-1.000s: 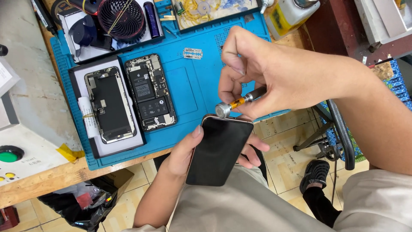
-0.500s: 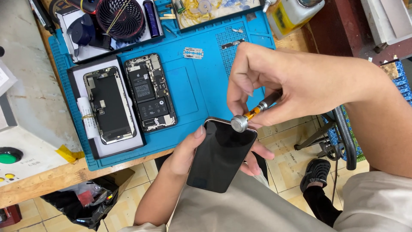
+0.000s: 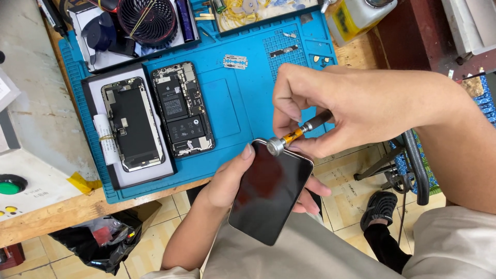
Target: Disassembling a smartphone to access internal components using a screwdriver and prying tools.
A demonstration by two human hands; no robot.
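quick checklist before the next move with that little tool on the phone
1. Left hand has firm hold of the black phone: ok, thumb on its top edge, fingers underneath.
2. Right hand grips the tool: ok, pinched in the fingers.
3. Tool's round end sits at the phone's top edge: ok.
4. Phone supported by the blue mat: not ok, held over the lap.
5. Opened phone and screen panel out of the way: ok.
6. Phone glass undamaged: cannot tell.
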